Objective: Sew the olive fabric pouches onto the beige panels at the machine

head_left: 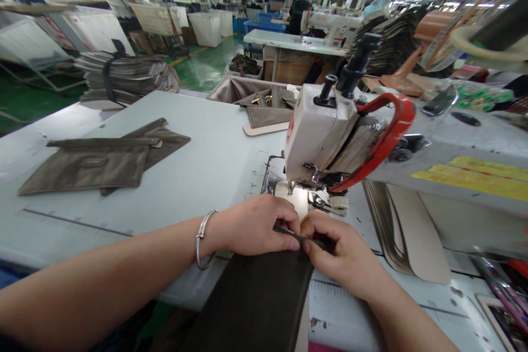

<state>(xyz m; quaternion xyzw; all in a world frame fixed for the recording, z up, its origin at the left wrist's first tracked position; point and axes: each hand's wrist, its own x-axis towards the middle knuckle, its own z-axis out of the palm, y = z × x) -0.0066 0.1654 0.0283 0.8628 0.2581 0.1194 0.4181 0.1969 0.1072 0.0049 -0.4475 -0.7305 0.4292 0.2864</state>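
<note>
two bare hands, left hand and right hand, nearly touching at the fingertips, both pinched on the edge of a dark fabric piece. that piece sits just on the near side of the sewing machine, trailing down toward the wearer. left forearm slants in low from the left, silver bangle on the wrist, thumb below and fingers curled over the edge. right one comes up from the bottom right, index bent, thumb pressing against it.

machine head and its red lever stand right past the knuckles, blocking some of the view. left on the worktop, two brown fabric pieces overlap; strapped fabric stack behind them. pale rounded panels lie to the right.
</note>
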